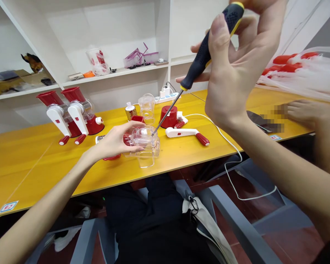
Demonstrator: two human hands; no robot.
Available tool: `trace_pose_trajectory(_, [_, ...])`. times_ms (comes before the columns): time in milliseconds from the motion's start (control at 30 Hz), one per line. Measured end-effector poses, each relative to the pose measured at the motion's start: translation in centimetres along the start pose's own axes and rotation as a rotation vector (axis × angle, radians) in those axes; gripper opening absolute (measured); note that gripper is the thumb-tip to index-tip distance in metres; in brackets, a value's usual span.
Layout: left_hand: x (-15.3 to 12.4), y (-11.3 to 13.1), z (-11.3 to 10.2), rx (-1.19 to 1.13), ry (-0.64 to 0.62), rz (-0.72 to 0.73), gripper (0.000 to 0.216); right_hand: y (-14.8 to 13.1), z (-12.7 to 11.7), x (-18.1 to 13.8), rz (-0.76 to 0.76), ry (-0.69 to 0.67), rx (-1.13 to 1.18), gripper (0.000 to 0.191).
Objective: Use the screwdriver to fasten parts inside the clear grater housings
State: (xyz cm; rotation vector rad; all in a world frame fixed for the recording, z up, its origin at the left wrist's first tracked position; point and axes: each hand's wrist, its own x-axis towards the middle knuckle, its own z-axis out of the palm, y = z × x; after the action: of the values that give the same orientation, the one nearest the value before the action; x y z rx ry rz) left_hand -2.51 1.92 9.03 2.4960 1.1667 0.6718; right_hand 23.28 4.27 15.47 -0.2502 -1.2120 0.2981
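Observation:
My right hand [233, 62] is raised high and closed round the black and yellow handle of a screwdriver [203, 58]. Its metal shaft slants down to the left, and the tip rests on a clear plastic housing [144, 145] lying on the yellow table [30, 165]. My left hand [117, 141] holds that housing from the left, fingers curled over its top. A red part shows beneath the housing and my left hand.
Two assembled red and white crank devices [73, 113] stand at the back left. A red base [169, 117], a white crank handle [185, 134], a clear cup [147, 106], a small can and a power strip with a white cable lie behind. Another person's arm [313, 113] rests at the right.

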Motion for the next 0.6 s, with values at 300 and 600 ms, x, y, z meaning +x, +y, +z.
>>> trace_pose_trajectory(300, [-0.5,-0.5,1.4,-0.014,0.122,0.015,0.065,0.6,0.5,3.1,-0.188,-0.003,0.139,0.035])
trace_pose_trajectory(600, [-1.5,0.3,3.3,0.061,0.314,0.014,0.058,-1.0,1.9,2.5,-0.144,-0.085,0.099,0.021])
